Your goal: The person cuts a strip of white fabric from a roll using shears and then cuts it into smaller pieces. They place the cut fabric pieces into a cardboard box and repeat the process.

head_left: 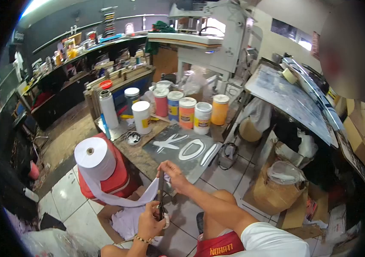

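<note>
A large roll of white fabric strip point(98, 158) stands on a red box point(124, 178) at the left. From it a loose band point(133, 201) runs down and across to my hands. My left hand point(150, 222), with a beaded bracelet at the wrist, is closed on the handles of dark scissors point(161, 192), which point upward. My right hand point(172, 173) pinches the strip's end beside the blade tips. Below, more white fabric point(127, 220) lies heaped in a cardboard box point(105, 222) on the floor.
Ahead, a low worktable point(137, 147) bears several paint jars, a white bottle point(108, 109) and a dark panel point(165, 147) with white shapes. To the right are a stained slanted board point(289, 100) and a brown bag point(276, 195). A large press point(212, 47) stands behind.
</note>
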`<state>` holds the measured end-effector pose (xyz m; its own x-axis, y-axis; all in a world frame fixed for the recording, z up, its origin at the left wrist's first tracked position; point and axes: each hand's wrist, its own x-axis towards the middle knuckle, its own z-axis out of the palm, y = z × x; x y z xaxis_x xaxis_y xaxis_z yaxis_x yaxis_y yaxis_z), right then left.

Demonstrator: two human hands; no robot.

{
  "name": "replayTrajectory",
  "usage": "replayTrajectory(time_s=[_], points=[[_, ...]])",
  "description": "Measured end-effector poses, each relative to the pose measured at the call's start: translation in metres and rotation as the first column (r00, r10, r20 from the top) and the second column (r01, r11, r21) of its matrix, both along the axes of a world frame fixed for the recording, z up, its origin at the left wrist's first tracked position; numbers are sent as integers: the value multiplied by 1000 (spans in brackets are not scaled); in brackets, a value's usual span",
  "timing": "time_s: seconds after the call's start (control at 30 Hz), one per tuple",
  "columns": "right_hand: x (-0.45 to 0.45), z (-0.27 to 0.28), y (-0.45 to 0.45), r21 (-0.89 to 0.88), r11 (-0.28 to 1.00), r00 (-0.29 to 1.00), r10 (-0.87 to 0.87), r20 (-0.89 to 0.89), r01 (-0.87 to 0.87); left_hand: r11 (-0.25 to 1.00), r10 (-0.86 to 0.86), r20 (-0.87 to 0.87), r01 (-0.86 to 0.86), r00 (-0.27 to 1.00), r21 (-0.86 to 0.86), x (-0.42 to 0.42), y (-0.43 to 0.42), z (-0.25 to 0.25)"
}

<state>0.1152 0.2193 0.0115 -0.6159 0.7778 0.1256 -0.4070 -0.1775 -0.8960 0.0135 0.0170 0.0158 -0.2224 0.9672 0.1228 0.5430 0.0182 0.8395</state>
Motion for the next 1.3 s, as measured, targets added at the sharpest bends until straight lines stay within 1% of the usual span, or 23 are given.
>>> replayTrajectory(time_s=[0.03, 0.1, 0.13, 0.2, 0.23, 0.27, 0.3, 0.37, 0.47, 0.53, 0.67, 0.73, 0.77, 0.8, 0.83, 0.9, 0.97, 1.03, 1.07, 1.1, 1.17, 1.23, 1.3], points=[[1, 2, 0, 4, 1000, 1000, -17, -1, 17, 1000, -17, -1, 17, 1000, 4, 2, 1, 3], [2, 7, -4, -34, 999, 1000, -6, 30, 7, 1000, -17, -86, 18, 996, 10, 4, 0, 9], [2, 4, -3, 11, 1000, 999, -18, 41, 18, 999, -30, -87, 31, 996, 11, 5, -2, 14], [0, 1, -4, 18, 1000, 1000, -25, 6, 24, 999, -25, -3, 25, 1000, -47, 10, 0, 22], [0, 1, -2, 23, 1000, 1000, -11, -28, 11, 998, -45, -2, 45, 999, -41, 11, 3, 19], [3, 0, 0, -60, 998, 999, 18, -43, -21, 999, -36, -15, 36, 999, -2, 8, 3, 12], [4, 1, 1, -57, 998, 999, 5, -44, -7, 999, -23, -29, 24, 999, 36, 7, 2, 9], [4, 3, 1, -132, 991, 999, 28, -41, -33, 1000, -22, -43, 23, 999, 6, 5, 4, 4], [4, 7, -1, -132, 991, 998, 19, -55, -26, 1000, -20, -105, 22, 994, 21, 3, 2, 8], [5, 6, -1, -140, 990, 998, 26, -56, -33, 994, -67, -195, 81, 978, 67, 2, 1, 12], [2, 0, 3, -62, 998, 1000, 1, 2, -1, 997, -69, -237, 76, 969, 22, 3, 0, 8], [1, -1, 1, -54, 998, 999, -23, 30, 25, 993, -118, -171, 115, 978, -26, 0, 0, 3], [1, -1, 2, -57, 995, 994, -80, 70, 84, 996, -82, -177, 76, 981, -39, -2, 3, -3], [2, -1, 2, -60, 990, 987, -121, 110, 129, 995, -101, -195, 104, 976, 2, -4, 8, -12], [6, 5, 3, 43, 995, 993, -96, 72, 93, 992, -110, -216, 119, 970, 30, -8, 0, -14], [5, 2, 4, -113, 993, 999, -43, 23, 45, 986, -114, -214, 85, 970, -140, -6, -3, 9], [9, 19, -2, -75, 997, 1000, 21, -7, -21, 990, -138, -119, 137, 983, -15, -9, -3, 0], [10, 11, 2, -118, 991, 998, 67, -21, -69, 993, -114, -167, 119, 979, 18, -8, -2, -3], [11, 14, 2, -125, 990, 997, 61, -40, -65, 995, -102, -156, 98, 982, -35, -6, -3, 4], [12, 14, 1, -133, 990, 997, 46, -58, -53, 996, -82, -163, 76, 983, -41, -5, -5, 2], [12, 9, 5, -130, 990, 998, 43, -56, -50, 984, -146, -245, 115, 958, -137, -7, -3, -6], [10, 9, 6, -122, 992, 998, 27, -54, -33, 988, -137, -270, 113, 953, -101, -5, -1, -5], [12, 10, 5, -137, 989, 998, 38, -53, -45, 981, -161, -279, 123, 947, -150, 0, -1, -1]])
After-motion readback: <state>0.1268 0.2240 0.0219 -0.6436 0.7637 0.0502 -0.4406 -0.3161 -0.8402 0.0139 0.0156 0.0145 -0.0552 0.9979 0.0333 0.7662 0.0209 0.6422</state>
